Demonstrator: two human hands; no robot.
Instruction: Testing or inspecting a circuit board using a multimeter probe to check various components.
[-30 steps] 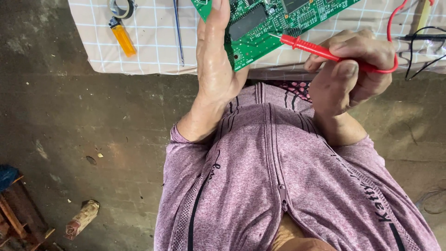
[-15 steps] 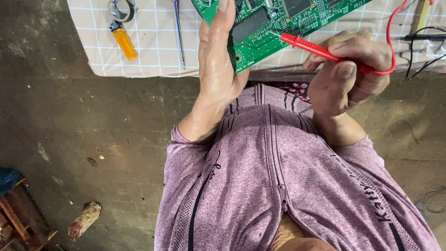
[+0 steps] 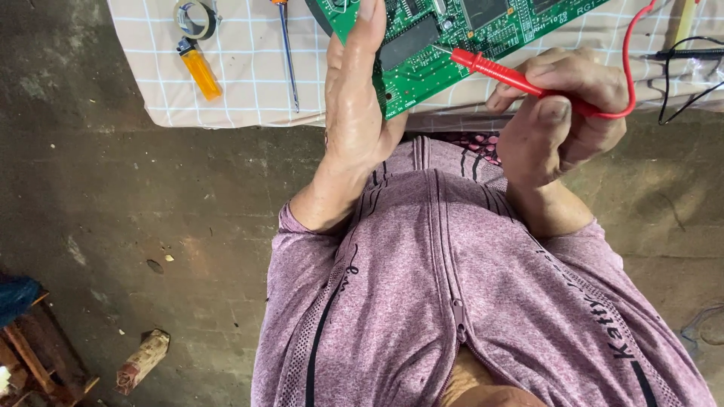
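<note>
Both hands work at the near edge of a table covered with a beige checked cloth (image 3: 241, 98). Farthest left on that cloth lies a roll of tape (image 3: 194, 16), just beside it a yellow lighter (image 3: 200, 69), and to their right a thin screwdriver (image 3: 286, 53) lying lengthwise with its tip toward the table edge. Next comes the left hand (image 3: 358, 105), standing on edge with the fingers stretched up along the left side of a green circuit board (image 3: 445, 45); the hand grips that side of the board, thumb side toward the chips, and steadies it over the cloth. The board lies tilted across the top middle of the view, its lower corner near the table edge, with a large black chip (image 3: 407, 41) just beside the left hand. To the right, a red test probe (image 3: 513, 74) slants up and leftward, its metal tip touching the board just right of the black chip. The right hand (image 3: 562, 113) is closed around the probe's handle, pinching it between thumb and fingers. A red lead (image 3: 630, 53) curls up from the back of the probe. Farthest right, black wires (image 3: 682, 68) trail over the cloth. Below the hands, a mauve zip-up top (image 3: 452, 301) fills the lower view above a dark concrete floor (image 3: 113, 226).
</note>
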